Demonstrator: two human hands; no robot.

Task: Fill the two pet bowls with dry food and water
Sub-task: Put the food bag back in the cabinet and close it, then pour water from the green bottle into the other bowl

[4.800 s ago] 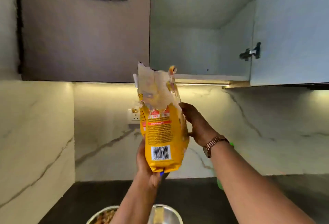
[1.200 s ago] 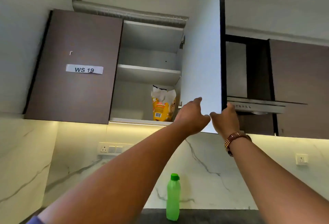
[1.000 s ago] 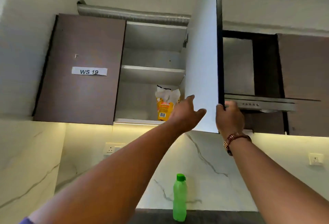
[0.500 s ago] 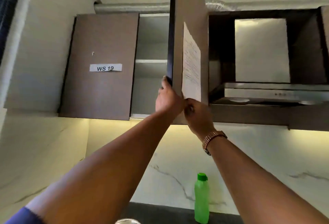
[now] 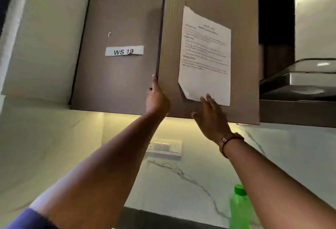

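Pressing cabinet door (image 5: 209, 1) nearly shut: left hand (image 5: 156, 99) fingers flat at its free edge, right hand (image 5: 211, 118) spread, holding nothing. Green bottle (image 5: 239, 208) stands upright on bench (image 5: 154, 218), below right hand, nearer it. Bowls out of view.

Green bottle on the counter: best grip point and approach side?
Judging from the head view: grip the green bottle round its body just under the cap, coming from the front. It stands upright against the marble wall, so the back is blocked. The right hand is nearer.
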